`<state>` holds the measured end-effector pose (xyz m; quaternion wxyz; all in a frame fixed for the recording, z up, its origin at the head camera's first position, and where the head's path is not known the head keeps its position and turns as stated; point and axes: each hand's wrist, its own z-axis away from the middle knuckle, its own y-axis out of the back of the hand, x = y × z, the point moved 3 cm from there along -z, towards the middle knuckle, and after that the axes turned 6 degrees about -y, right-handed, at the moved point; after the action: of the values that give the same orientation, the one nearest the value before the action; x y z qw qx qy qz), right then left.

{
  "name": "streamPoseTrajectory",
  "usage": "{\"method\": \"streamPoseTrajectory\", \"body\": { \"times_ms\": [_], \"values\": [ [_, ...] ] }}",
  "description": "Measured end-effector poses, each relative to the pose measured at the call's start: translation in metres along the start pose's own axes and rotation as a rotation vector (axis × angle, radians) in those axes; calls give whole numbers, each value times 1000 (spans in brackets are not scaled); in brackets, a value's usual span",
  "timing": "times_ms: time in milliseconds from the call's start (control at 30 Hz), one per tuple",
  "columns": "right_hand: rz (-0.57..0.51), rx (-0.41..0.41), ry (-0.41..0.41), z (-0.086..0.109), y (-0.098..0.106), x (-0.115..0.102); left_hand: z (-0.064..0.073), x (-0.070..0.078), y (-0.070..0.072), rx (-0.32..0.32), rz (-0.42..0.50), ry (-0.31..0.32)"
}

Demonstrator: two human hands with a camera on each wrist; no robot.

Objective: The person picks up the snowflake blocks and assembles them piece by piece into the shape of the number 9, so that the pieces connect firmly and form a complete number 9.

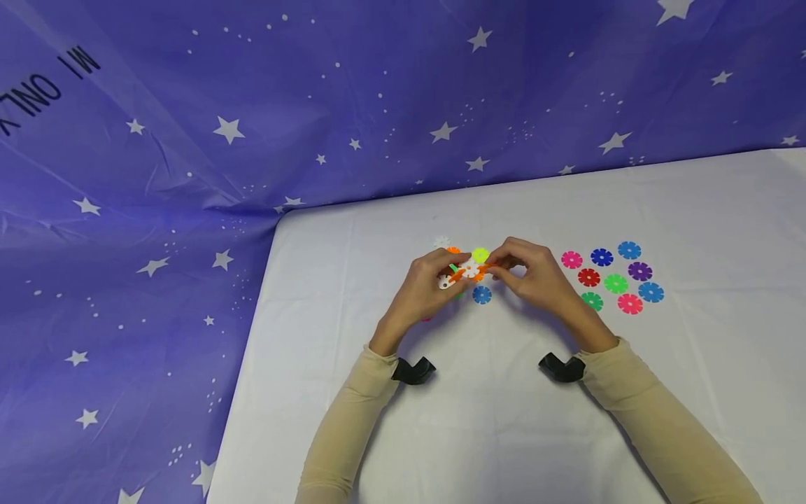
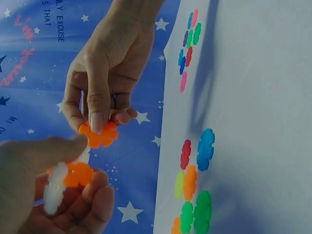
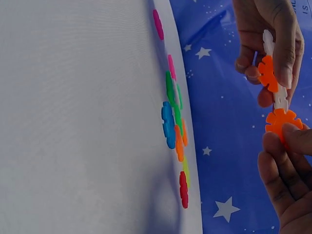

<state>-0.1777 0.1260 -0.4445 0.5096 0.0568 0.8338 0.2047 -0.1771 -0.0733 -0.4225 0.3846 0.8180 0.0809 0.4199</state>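
My left hand (image 1: 420,285) grips a short chain of notched plastic discs, in which a white disc (image 2: 55,189), an orange disc (image 3: 267,73) and another white disc (image 3: 281,101) stand edge to edge. At the chain's end my right hand (image 1: 534,274) pinches an orange snowflake disc (image 2: 100,135) between thumb and fingers. That orange disc meets the white one's edge in the right wrist view. Both hands hold the pieces above the table, and fingers hide part of the chain.
Under the hands, loose discs lie on the white table (image 1: 478,420), among them a blue disc (image 1: 481,295) and a yellow disc (image 1: 481,255). To the right sits a group of several coloured discs, including a purple disc (image 1: 640,271). A starry purple curtain (image 1: 378,105) hangs behind.
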Motion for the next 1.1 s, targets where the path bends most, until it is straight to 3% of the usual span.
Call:
{"method": "streamPoseTrajectory", "body": {
  "times_ms": [300, 500, 633, 800, 933, 1100],
  "values": [
    [-16, -7, 60, -1, 1, -29, 0, 4, -1, 5, -12, 5],
    [-12, 21, 38, 2, -3, -8, 0, 3, -5, 37, 16, -25],
    [-23, 45, 73, 2, -3, -2, 0, 1, -8, 43, 29, -29],
    [-43, 55, 103, 0, -5, -2, 0, -1, -8, 12, 42, 27],
    [-32, 52, 64, -1, -6, -1, 0, -3, -5, -6, 62, 94],
    [19, -7, -66, 1, -3, 9, 2, -8, 0, 40, 89, 134]
  ]
}}
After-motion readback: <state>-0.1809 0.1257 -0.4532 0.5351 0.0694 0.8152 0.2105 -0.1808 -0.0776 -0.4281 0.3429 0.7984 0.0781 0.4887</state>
